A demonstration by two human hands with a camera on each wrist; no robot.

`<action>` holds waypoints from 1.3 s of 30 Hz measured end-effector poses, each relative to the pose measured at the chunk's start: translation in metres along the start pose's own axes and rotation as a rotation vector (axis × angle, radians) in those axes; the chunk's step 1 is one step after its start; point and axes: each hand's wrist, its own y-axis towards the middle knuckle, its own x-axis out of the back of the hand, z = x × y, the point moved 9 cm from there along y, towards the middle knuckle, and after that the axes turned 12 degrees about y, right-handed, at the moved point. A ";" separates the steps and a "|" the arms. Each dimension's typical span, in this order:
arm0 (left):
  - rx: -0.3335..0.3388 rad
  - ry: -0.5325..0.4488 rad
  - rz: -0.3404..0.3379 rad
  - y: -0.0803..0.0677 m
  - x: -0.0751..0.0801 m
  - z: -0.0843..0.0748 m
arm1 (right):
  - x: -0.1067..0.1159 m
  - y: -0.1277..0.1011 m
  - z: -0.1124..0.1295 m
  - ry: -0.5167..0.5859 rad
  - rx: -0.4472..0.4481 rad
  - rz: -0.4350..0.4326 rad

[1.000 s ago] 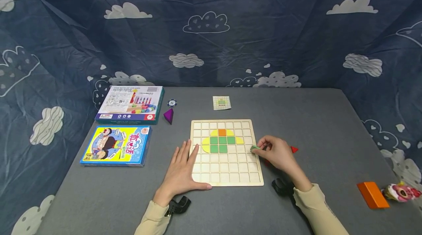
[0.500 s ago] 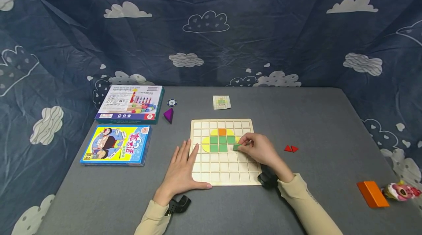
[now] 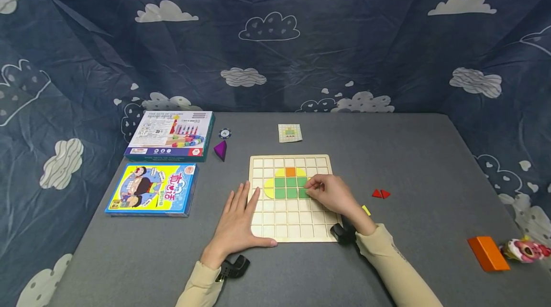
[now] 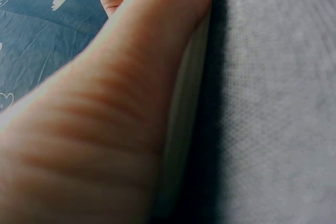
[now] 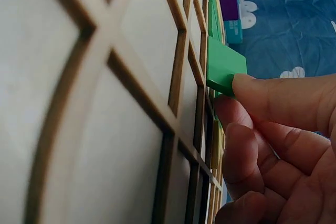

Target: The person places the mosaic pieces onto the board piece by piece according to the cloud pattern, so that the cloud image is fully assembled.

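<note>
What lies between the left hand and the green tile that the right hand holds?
In the head view, between the left hand and the green tile lie only cells of the wooden grid board, some filled with green squares.

Right hand (image 3: 333, 195) with green tile (image 5: 222, 66), now over grid board (image 3: 292, 223).

left hand (image 3: 237, 218) flat, fingers straight, right hand (image 3: 333, 195) fingers pinched

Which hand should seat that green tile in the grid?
Right. The right hand already pinches the green tile over the board; the left hand lies flat on the board's left edge, steadying it.
</note>
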 end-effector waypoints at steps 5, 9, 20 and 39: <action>-0.002 0.004 -0.003 0.000 -0.001 0.000 | 0.000 0.002 -0.001 -0.002 -0.009 -0.011; -0.005 0.011 -0.003 0.000 -0.001 0.000 | -0.002 0.004 -0.002 -0.008 -0.004 -0.016; 0.000 0.011 0.002 0.000 -0.001 0.000 | -0.004 0.009 0.000 -0.050 -0.007 -0.011; -0.008 0.014 -0.008 0.000 0.000 0.000 | 0.000 -0.002 0.000 -0.108 -0.017 0.015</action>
